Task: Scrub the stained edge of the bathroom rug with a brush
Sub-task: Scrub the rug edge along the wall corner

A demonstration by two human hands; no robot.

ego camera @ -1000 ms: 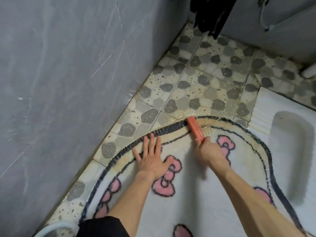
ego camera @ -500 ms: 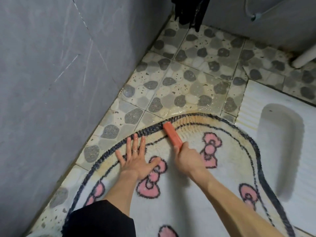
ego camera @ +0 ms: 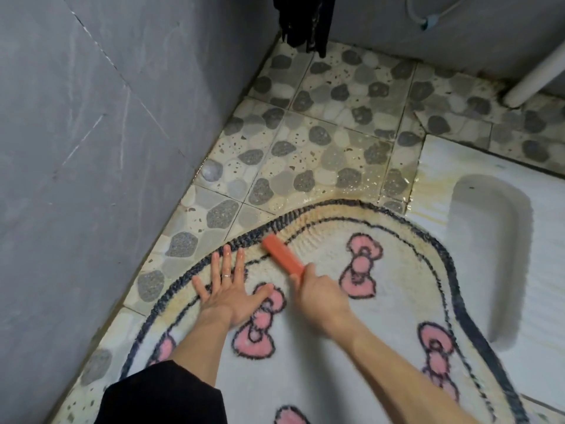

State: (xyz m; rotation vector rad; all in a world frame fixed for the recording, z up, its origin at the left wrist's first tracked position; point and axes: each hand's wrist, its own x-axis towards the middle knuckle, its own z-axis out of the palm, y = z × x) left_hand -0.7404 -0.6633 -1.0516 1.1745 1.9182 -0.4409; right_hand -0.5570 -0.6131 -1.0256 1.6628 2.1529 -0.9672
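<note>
The right hand (ego camera: 321, 296) curls round the near end of the orange brush (ego camera: 282, 254), fingers wrapped tight; the brush slants up-left, its far end on the yellowed band inside the rug's (ego camera: 321, 377) dark border; the left hand (ego camera: 232, 296) lies flat just beside it, 5 fingers spread (a ring on 1), pressing the pile; both forearms reach forward; the rug's right side meets the white squat pan (ego camera: 489, 240).

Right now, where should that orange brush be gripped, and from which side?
Grip the brush by its near end, from the middle of the rug, as the right hand does. It is a long bar, orange back up, far end pointing at the stained edge, leaving it free to scrub.
</note>
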